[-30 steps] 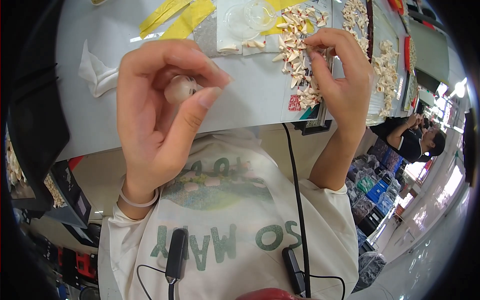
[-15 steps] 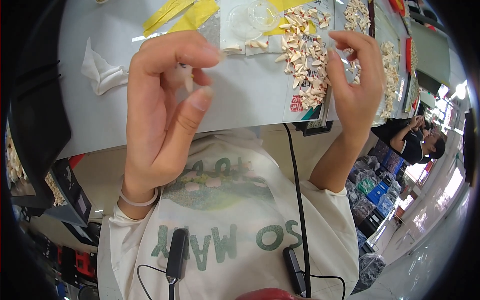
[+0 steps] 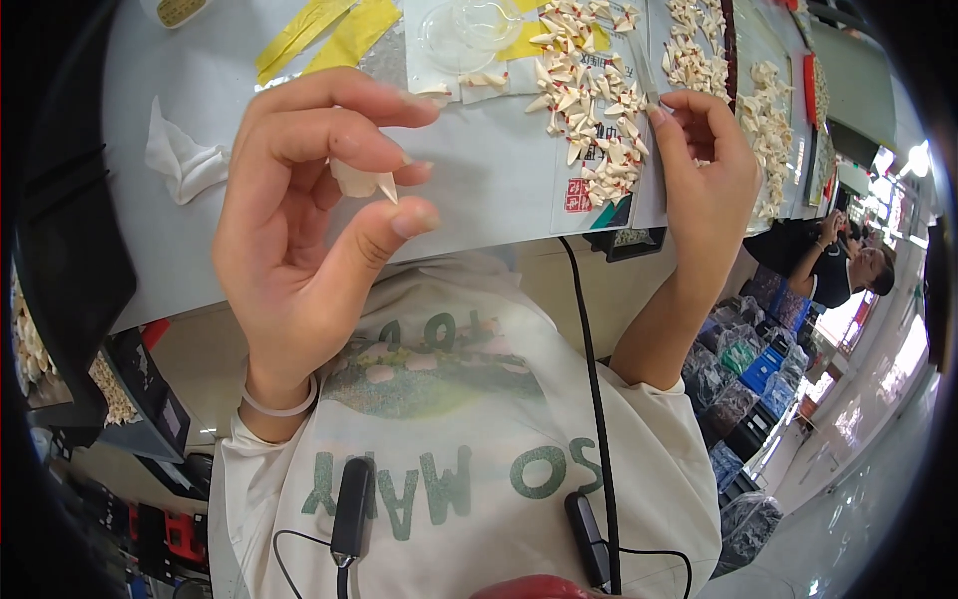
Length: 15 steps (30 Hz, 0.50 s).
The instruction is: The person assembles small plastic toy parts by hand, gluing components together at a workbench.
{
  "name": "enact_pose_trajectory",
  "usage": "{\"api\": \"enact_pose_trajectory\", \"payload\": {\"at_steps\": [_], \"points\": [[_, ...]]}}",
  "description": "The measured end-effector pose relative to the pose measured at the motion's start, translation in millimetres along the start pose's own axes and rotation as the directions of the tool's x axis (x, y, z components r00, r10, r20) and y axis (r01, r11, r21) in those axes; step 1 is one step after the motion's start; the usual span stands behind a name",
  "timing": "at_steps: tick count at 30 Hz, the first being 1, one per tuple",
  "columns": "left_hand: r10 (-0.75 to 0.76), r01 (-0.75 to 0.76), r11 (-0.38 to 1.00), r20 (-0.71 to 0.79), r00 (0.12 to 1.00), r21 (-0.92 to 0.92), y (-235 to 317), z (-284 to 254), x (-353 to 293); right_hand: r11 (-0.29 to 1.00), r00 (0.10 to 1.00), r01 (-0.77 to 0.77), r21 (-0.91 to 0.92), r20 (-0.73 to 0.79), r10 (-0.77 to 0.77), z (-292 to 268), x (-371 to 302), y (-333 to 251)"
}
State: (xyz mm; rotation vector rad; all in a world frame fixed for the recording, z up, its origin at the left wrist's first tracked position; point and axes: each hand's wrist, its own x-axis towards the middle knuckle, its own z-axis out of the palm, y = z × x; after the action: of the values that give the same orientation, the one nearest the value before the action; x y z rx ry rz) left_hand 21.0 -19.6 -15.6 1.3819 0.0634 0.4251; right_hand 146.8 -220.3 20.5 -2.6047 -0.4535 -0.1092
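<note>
Left hand [image 3: 289, 215] curled round pale lump [image 3: 355, 180], above table [image 3: 479, 205]; white tip [image 3: 388, 188] by thumb. Right hand [image 3: 707, 170] beside toothlike pieces [image 3: 587, 92], fingertips close (grip unclear). Best held lightly, probably, tip unpressed.

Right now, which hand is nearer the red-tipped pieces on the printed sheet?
Right. Right hand: just right of the red-tipped pieces. Left hand: farther off, to their left.

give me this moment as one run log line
left hand: holding small whitish object | right hand: beside red-marked white pieces, grip unclear | table: yellow strips, white cloth
</note>
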Motion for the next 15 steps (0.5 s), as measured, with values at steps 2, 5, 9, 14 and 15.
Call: {"api": "enact_pose_trajectory", "payload": {"at_steps": [2, 5, 9, 14, 15], "points": [[0.034, -0.034, 0.996, -0.002, 0.999, 0.08, 0.3, 0.0, -0.9, 1.0, 1.0, 0.017, -0.02, -0.008, -0.018, -0.3, 1.6, -1.8], [-0.009, 0.004, 0.987, 0.03, 1.0, 0.159, 2.7, -3.4, -2.7, 0.997, 0.998, 0.066, -0.039, -0.014, -0.067, 0.7, 1.2, 0.6], [0.041, -0.048, 0.992, 0.061, 0.997, 0.12, 0.0, -3.6, -2.0, 0.996, 0.997, 0.072, -0.044, -0.015, -0.073, -1.6, -1.0, 1.0], [0.04, -0.045, 0.989, 0.043, 0.998, 0.143, 0.3, -2.1, 0.5, 0.995, 0.994, 0.102, -0.017, -0.04, -0.102, 3.0, -1.2, 5.1], [0.04, -0.046, 0.989, 0.043, 0.998, 0.144, 0.8, -0.8, 0.4, 0.996, 0.995, 0.093, 0.011, -0.049, -0.092, 3.4, -1.2, 4.7]]}}
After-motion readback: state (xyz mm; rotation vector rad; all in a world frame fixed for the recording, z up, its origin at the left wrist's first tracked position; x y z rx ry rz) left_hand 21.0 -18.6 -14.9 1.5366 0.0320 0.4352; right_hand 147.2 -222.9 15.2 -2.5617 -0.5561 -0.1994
